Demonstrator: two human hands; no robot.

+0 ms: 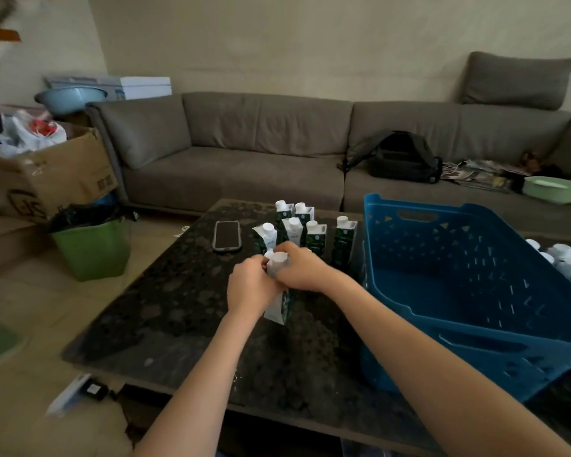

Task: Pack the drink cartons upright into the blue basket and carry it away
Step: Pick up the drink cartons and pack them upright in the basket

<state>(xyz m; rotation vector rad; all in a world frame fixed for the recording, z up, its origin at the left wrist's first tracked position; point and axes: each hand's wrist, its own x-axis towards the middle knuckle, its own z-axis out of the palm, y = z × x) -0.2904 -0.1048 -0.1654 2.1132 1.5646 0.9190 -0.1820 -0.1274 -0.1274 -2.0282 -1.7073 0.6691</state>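
Observation:
Both my hands grip one green-and-white drink carton point(281, 306) with a white cap, upright over the middle of the dark table. My left hand point(253, 285) holds its left side and my right hand point(302, 268) wraps its top from the right. Behind them several more cartons point(305, 230) stand upright in a cluster. The blue basket point(468, 344) sits at the table's right, tilted toward me, with nothing visible inside it. More white-capped cartons point(564, 258) lie past its right rim.
A phone point(227, 235) lies on the dark table point(185, 311) left of the cartons. A grey sofa point(244, 159) with a black backpack point(402, 156) runs behind. A green bin point(91, 247) and a cardboard box point(47, 176) stand on the floor to the left.

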